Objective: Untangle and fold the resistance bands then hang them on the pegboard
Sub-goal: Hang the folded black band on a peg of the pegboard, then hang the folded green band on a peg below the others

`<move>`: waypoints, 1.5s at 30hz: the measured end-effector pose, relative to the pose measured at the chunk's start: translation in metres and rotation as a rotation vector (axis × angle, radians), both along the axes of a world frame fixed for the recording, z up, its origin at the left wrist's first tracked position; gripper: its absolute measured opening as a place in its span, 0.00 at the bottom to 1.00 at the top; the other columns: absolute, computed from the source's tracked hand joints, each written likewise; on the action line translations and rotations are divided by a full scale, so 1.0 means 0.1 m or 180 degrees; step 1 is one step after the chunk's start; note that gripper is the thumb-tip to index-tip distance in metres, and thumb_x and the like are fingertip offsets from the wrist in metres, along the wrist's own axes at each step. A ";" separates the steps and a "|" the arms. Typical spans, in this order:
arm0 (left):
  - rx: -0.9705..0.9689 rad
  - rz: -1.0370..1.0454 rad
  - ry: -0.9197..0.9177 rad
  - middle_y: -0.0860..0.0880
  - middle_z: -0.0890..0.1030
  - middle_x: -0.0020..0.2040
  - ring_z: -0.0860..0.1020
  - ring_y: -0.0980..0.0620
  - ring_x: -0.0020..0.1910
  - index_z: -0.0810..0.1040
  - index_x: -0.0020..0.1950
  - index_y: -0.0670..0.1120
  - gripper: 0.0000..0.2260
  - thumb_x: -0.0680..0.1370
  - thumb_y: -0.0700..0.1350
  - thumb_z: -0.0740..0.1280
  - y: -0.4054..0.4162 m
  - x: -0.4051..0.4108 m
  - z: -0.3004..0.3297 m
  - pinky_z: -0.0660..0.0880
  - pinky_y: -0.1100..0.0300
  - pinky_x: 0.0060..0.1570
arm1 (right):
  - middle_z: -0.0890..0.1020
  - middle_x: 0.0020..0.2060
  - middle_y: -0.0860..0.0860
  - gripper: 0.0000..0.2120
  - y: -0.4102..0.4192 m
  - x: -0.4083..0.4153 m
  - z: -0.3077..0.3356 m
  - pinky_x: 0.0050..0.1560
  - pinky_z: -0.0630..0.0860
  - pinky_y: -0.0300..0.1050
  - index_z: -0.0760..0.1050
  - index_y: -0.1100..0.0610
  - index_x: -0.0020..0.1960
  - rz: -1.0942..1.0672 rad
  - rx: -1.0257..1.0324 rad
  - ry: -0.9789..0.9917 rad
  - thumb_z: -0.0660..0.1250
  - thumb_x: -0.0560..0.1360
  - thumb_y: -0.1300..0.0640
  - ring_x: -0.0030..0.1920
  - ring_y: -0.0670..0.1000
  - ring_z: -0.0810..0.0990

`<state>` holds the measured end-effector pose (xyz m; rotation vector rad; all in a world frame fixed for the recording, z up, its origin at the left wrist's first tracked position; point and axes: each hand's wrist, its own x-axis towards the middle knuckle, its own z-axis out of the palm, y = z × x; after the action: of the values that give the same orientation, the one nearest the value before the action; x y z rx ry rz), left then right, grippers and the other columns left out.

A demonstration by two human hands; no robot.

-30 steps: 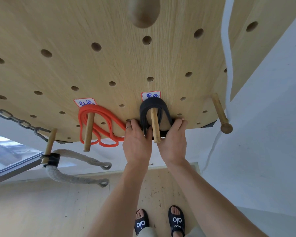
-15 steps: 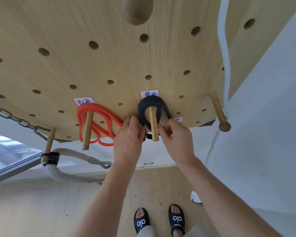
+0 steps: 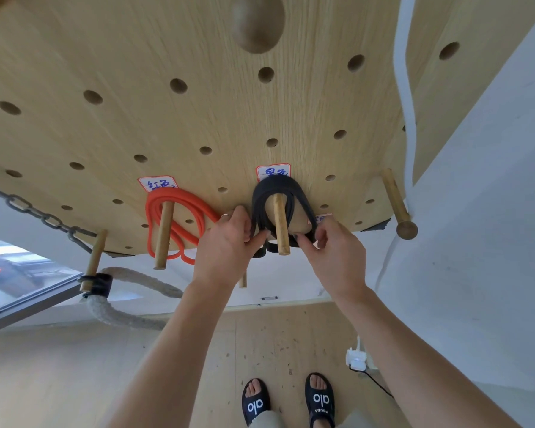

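Black band [image 3: 278, 188]: folded, looped over the peg [image 3: 281, 227] — soft, light, floppy.
Left hand [image 3: 229, 242]: grip pinching the band's left strands.
Right hand [image 3: 337, 257]: pinching its lower right loop, seemingly.
Best hold: hanging ends below the peg.

Chain [image 3: 28, 208] at left, thick rope [image 3: 127, 316] looped below it, black sandals [image 3: 288, 400] on wooden floor [image 3: 198, 366], white plug [image 3: 356, 357] by wall.

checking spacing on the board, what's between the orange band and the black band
In the head view, the person's left hand fills most of the gap between the orange band and the black band, its fingers on the black band; above it, bare pegboard.
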<state>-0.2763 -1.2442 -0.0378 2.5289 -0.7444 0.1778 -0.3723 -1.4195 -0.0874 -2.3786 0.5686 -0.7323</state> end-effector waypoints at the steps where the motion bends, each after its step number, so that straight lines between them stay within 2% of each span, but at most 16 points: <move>1: 0.0028 -0.0018 -0.0017 0.47 0.76 0.33 0.75 0.42 0.30 0.72 0.43 0.43 0.16 0.77 0.53 0.73 0.01 0.03 0.02 0.74 0.51 0.28 | 0.72 0.29 0.44 0.17 -0.04 -0.01 -0.02 0.27 0.63 0.38 0.69 0.54 0.38 -0.0058 -0.0036 0.0075 0.77 0.71 0.51 0.28 0.48 0.69; 5: 0.0078 -0.0059 -0.0010 0.45 0.79 0.34 0.78 0.41 0.32 0.75 0.43 0.42 0.14 0.77 0.50 0.75 -0.01 0.10 0.13 0.77 0.48 0.32 | 0.80 0.33 0.47 0.10 -0.17 0.02 -0.07 0.30 0.68 0.42 0.75 0.56 0.42 -0.0074 0.0047 0.0326 0.75 0.74 0.53 0.32 0.51 0.77; 9: 0.0093 -0.0079 0.0006 0.45 0.80 0.34 0.78 0.41 0.32 0.76 0.43 0.42 0.14 0.77 0.50 0.75 -0.02 0.09 0.16 0.77 0.48 0.33 | 0.82 0.34 0.48 0.09 -0.24 0.06 -0.02 0.32 0.69 0.42 0.77 0.57 0.41 0.0020 0.0062 0.0388 0.75 0.75 0.55 0.33 0.53 0.79; 14: 0.0037 -0.0103 0.0068 0.48 0.79 0.34 0.78 0.44 0.32 0.74 0.43 0.44 0.17 0.75 0.54 0.76 0.01 0.06 0.15 0.78 0.51 0.33 | 0.82 0.35 0.47 0.09 -0.25 0.01 -0.05 0.34 0.74 0.45 0.76 0.55 0.43 0.0126 0.0134 0.0544 0.74 0.75 0.52 0.34 0.51 0.78; 17: 0.0018 -0.0114 0.0024 0.48 0.79 0.34 0.78 0.45 0.32 0.74 0.43 0.44 0.17 0.76 0.54 0.75 0.02 0.04 0.16 0.78 0.50 0.33 | 0.81 0.36 0.48 0.09 -0.27 -0.01 -0.08 0.33 0.72 0.46 0.76 0.56 0.43 0.0097 0.0148 0.0628 0.72 0.76 0.53 0.35 0.54 0.79; 21: 0.0049 -0.0065 -0.0008 0.47 0.79 0.33 0.77 0.43 0.30 0.73 0.43 0.43 0.18 0.77 0.56 0.72 0.05 -0.02 0.15 0.78 0.49 0.31 | 0.80 0.36 0.48 0.10 -0.25 -0.04 -0.04 0.31 0.65 0.40 0.75 0.56 0.43 0.0066 0.0229 0.0633 0.73 0.76 0.53 0.35 0.53 0.78; 23: 0.0092 -0.0024 0.0004 0.47 0.78 0.33 0.77 0.42 0.30 0.72 0.43 0.44 0.17 0.78 0.56 0.70 0.09 -0.15 0.10 0.76 0.50 0.30 | 0.77 0.34 0.48 0.12 -0.16 -0.11 -0.01 0.30 0.63 0.37 0.71 0.55 0.42 0.0072 0.0249 0.0529 0.74 0.75 0.53 0.32 0.51 0.74; 25: 0.0163 -0.0002 0.0057 0.50 0.76 0.33 0.75 0.44 0.29 0.70 0.43 0.46 0.14 0.79 0.53 0.69 0.19 -0.35 0.01 0.74 0.53 0.30 | 0.72 0.30 0.47 0.14 0.01 -0.21 0.02 0.29 0.61 0.37 0.67 0.54 0.41 0.0155 0.0223 0.0417 0.74 0.75 0.54 0.28 0.47 0.69; 27: 0.0263 0.0032 -0.0019 0.54 0.72 0.32 0.71 0.48 0.27 0.66 0.42 0.49 0.14 0.79 0.49 0.70 0.35 -0.58 -0.11 0.71 0.56 0.27 | 0.68 0.29 0.46 0.16 0.25 -0.31 0.02 0.27 0.61 0.39 0.66 0.54 0.40 0.0402 0.0238 0.0404 0.73 0.75 0.56 0.27 0.47 0.66; 29: 0.0402 0.0141 0.0004 0.55 0.70 0.32 0.69 0.50 0.25 0.66 0.42 0.48 0.14 0.80 0.48 0.70 0.57 -0.80 -0.27 0.72 0.56 0.25 | 0.68 0.28 0.46 0.17 0.53 -0.39 -0.02 0.27 0.61 0.41 0.64 0.54 0.39 0.0773 0.0319 0.0453 0.72 0.76 0.56 0.27 0.48 0.66; 32: 0.0542 0.0469 0.0135 0.53 0.75 0.34 0.74 0.48 0.26 0.70 0.43 0.47 0.11 0.80 0.49 0.68 0.94 -1.11 -0.46 0.74 0.54 0.24 | 0.67 0.28 0.46 0.17 0.99 -0.48 -0.12 0.29 0.61 0.43 0.63 0.53 0.38 0.1403 0.0512 0.0644 0.71 0.77 0.55 0.29 0.49 0.67; 35: 0.0519 0.0804 0.0356 0.52 0.75 0.36 0.75 0.46 0.29 0.72 0.45 0.46 0.10 0.81 0.51 0.64 1.34 -1.42 -0.59 0.72 0.54 0.25 | 0.69 0.30 0.45 0.16 1.45 -0.56 -0.22 0.32 0.62 0.45 0.63 0.51 0.38 0.2020 0.0564 0.1028 0.69 0.77 0.54 0.31 0.46 0.68; 39: 0.0585 0.1397 0.0693 0.51 0.76 0.37 0.75 0.47 0.31 0.72 0.45 0.46 0.08 0.80 0.47 0.68 1.97 -1.82 -0.78 0.62 0.58 0.28 | 0.75 0.35 0.46 0.11 2.04 -0.66 -0.27 0.38 0.73 0.51 0.68 0.52 0.41 0.2774 0.0317 0.1513 0.66 0.79 0.53 0.37 0.51 0.75; 42: 0.0498 0.1904 0.1147 0.49 0.76 0.39 0.75 0.45 0.36 0.72 0.47 0.44 0.08 0.81 0.46 0.67 2.46 -2.14 -0.93 0.67 0.54 0.32 | 0.77 0.40 0.49 0.08 2.51 -0.76 -0.32 0.40 0.74 0.50 0.69 0.53 0.45 0.3296 -0.0004 0.1779 0.65 0.80 0.52 0.40 0.52 0.77; 45: 0.0322 0.2505 0.1485 0.48 0.76 0.41 0.74 0.46 0.38 0.72 0.47 0.44 0.06 0.81 0.45 0.66 3.02 -2.47 -1.10 0.67 0.53 0.36 | 0.78 0.44 0.49 0.06 3.03 -0.89 -0.45 0.43 0.77 0.50 0.69 0.53 0.49 0.3773 -0.0296 0.2057 0.64 0.81 0.52 0.43 0.53 0.78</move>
<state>-0.5231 -0.9419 -0.1474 2.6689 0.4443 -0.1938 -0.4611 -1.1169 -0.1325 -2.4376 -0.6664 0.5446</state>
